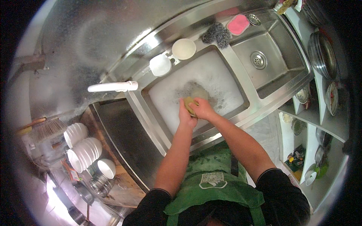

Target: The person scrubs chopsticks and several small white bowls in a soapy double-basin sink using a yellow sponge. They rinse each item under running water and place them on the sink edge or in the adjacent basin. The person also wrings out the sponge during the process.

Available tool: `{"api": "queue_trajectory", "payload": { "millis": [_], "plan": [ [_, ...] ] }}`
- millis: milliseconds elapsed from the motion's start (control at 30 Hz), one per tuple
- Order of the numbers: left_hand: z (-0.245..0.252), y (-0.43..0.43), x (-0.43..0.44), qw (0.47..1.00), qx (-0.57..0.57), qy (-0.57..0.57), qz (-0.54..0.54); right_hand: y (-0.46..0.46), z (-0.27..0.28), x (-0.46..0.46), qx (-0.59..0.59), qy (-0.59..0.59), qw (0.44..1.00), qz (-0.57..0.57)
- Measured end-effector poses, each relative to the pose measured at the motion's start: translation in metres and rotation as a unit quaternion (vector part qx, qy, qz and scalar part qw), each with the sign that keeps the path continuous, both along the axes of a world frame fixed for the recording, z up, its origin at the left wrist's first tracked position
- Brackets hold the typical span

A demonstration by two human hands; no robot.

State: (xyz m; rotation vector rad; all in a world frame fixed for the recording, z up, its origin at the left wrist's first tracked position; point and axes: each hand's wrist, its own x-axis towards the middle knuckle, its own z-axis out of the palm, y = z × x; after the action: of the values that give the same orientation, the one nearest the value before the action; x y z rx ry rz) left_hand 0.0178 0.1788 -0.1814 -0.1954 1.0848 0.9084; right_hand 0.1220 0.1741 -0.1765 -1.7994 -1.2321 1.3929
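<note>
Foamy water fills the left basin of a stainless steel sink (247,84), and both hands are close together over its near part. My left hand (186,114) is curled around a small item whose rim barely shows between the hands; its kind cannot be told. A yellow-green scouring cloth or sponge (188,104) is pressed against that item by my right hand (204,108). Just beyond the hands, a pale round shape (199,92), perhaps a bowl, lies partly under the suds.
Behind the basin are a white bowl (160,65), a cream bowl (183,49), dark scouring pads (217,35) and a pink sponge (238,25). A white faucet (113,86) juts in at left. Stacked white bowls (84,154) stand lower left; shelves with metal plates (322,55) line the right.
</note>
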Motion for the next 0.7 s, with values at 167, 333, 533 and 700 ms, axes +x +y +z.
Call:
{"api": "queue_trajectory", "payload": {
  "millis": [167,333,533,700],
  "plan": [
    [0.003,0.001,0.005,0.999,0.039,-0.021,0.021,-0.012,0.005,-0.001,0.028,-0.043,0.999,-0.019],
    [0.011,0.006,0.001,1.0,0.012,-0.002,0.008,-0.017,0.019,-0.004,0.079,-0.077,0.993,0.039],
    [0.015,0.003,0.004,0.959,0.122,0.216,-0.139,0.0,0.03,0.004,0.026,-0.184,0.976,0.111],
    [0.044,0.003,0.008,0.755,0.305,0.516,-0.266,-0.005,0.04,0.02,-0.008,-0.3,0.897,0.325]
  ]
}}
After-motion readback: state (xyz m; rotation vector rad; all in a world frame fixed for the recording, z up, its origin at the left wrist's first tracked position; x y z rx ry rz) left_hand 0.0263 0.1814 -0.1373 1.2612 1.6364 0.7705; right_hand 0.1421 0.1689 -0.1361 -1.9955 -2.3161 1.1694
